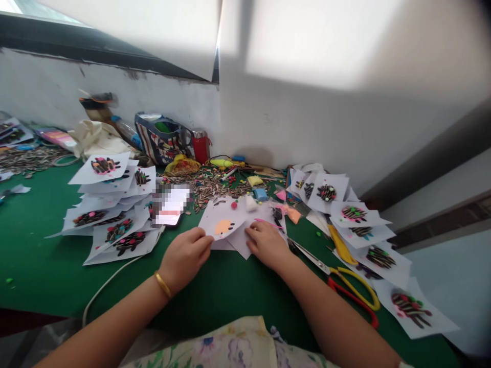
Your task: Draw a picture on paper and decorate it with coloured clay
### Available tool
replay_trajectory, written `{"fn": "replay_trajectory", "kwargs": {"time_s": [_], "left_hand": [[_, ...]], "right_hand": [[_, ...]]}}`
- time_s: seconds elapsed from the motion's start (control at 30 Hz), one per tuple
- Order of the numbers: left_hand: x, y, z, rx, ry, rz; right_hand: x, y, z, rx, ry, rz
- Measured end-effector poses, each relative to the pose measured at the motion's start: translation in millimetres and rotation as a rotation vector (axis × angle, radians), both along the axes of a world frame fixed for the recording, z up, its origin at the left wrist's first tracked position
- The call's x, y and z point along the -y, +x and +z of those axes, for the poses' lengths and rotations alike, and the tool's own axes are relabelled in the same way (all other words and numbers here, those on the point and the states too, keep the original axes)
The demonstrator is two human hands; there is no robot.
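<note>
My left hand (186, 258), with a gold bracelet at its wrist, pinches the lower left edge of a white paper (210, 221). An orange clay oval (223, 227) with small black pieces beside it lies on that paper. My right hand (265, 244) has its fingers bent together at the right side of the papers; whether it grips a sheet is hidden. More white sheets lie beneath. Just beyond are a red clay ball (234, 205), a white clay lump (251, 203) and a blue one (260, 194). A pink tool (268, 223) lies by my right hand.
Scissors (355, 289) with yellow and red handles lie right of my right hand. Decorated cards are piled at left (126, 243) and right (379, 258). A phone (172, 207) with a cable, sunflower seeds (209, 186), a bag (163, 140) and a red flask (200, 147) stand or lie behind.
</note>
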State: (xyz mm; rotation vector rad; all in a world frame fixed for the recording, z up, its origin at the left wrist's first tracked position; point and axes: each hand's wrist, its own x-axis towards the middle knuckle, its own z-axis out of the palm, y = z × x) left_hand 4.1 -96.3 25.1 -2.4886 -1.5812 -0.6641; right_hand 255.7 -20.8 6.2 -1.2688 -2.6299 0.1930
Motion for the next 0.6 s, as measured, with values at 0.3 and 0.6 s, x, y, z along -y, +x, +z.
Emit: {"fn": "replay_trajectory", "kwargs": {"time_s": [0.3, 0.6], "left_hand": [[8, -19, 7.8, 0.391, 0.059, 0.087], [-4, 10, 4.0, 0.376, 0.000, -0.151]], "right_hand": [[-1, -8, -5.1, -0.488, -0.353, -0.128], [-25, 6, -11.9, -1.206, -1.044, -0.339]]}}
